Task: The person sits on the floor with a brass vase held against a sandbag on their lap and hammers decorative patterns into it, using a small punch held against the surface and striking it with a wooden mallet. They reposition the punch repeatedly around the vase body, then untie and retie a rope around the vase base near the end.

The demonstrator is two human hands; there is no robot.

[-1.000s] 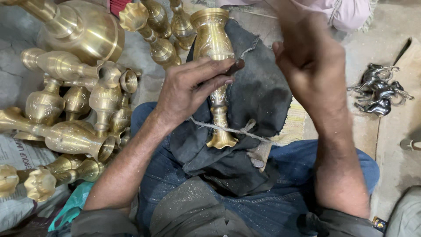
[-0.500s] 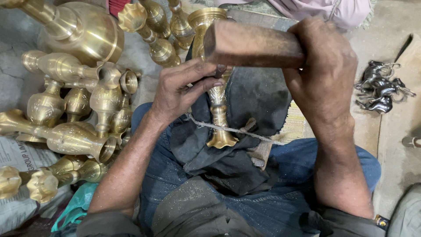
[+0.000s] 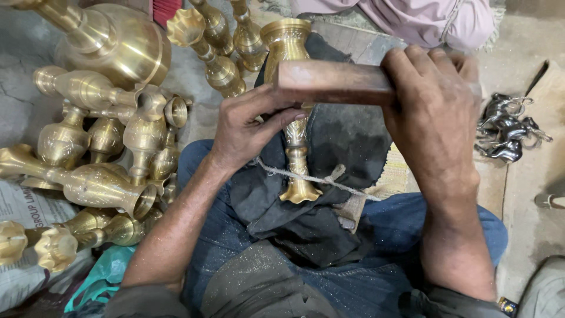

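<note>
1. Grey floor on the left carries a heap of brass vases (image 3: 100,153).
2. My left hand (image 3: 247,126) pinches and steadies the brass vase (image 3: 292,106) lying on dark cloth (image 3: 329,176) over my lap, under a string (image 3: 329,179).
3. My right hand (image 3: 435,112) grips a wooden mallet (image 3: 332,82) just above it.
4. Silver horse figurines (image 3: 506,129) lie far right.

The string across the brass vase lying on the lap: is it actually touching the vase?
Touching. The head view shows the string lying taut straight across the stem of the brass vase, just above its flared foot, with no gap visible.
</note>
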